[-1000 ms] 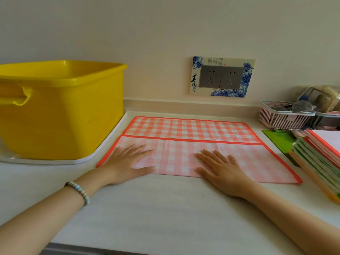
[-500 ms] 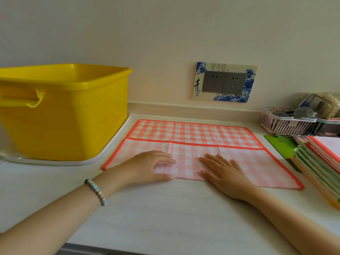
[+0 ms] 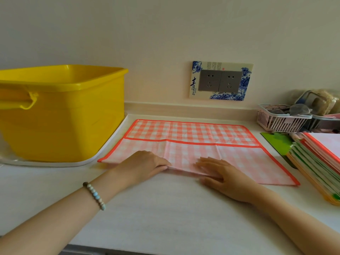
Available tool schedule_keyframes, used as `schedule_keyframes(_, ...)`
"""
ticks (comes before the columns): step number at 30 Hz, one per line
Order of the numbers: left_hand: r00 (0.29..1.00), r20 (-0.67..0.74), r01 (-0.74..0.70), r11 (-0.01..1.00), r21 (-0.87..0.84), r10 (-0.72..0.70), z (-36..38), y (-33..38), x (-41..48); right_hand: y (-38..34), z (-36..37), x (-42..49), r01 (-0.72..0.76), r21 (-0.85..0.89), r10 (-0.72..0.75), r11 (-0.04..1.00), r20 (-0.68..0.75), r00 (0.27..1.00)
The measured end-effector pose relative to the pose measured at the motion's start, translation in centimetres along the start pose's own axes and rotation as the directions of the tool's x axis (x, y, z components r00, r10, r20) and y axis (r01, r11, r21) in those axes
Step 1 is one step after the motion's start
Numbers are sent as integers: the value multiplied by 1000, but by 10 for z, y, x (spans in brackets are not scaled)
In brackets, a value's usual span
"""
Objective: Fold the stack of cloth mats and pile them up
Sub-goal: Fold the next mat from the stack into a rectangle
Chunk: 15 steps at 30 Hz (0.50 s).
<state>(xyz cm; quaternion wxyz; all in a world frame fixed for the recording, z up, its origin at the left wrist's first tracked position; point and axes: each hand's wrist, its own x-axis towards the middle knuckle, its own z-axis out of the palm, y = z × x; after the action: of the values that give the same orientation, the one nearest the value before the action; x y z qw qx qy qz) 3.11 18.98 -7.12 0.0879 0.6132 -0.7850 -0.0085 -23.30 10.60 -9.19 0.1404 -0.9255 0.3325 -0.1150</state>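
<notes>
left hand [image 3: 141, 165] has slid right, fingers [image 3: 161, 163] pinching mat [image 3: 239, 159] edge.

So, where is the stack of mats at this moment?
Head view: the stack of mats lies at the right edge of the counter, beside the checked mat, in front of the pink basket.

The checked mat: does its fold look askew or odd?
The checked mat is folded short: its red hem stops before the far edge, leaving a brighter strip bare. The near edge puckers between the left hand and right hand.
</notes>
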Motion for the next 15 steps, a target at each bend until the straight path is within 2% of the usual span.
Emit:
schedule_keyframes(5,994,26,105,976,-191,-102,-4,-11,2,12,-17,-13,-28,-60,25,998,-48,999)
schedule_keyframes(7,994,62,104,957,-270,-91,-8,-14,4,17,-27,-19,-74,-27,72,997,-63,995)
schedule_keyframes(12,979,200,125,879,-461,-34,-32,-10,5,22,-58,-28,-142,104,134,984,84,987)
schedule_keyframes(15,964,265,166,855,-492,-35,-49,-7,7,20,-80,-28,-140,115,122,983,145,982)
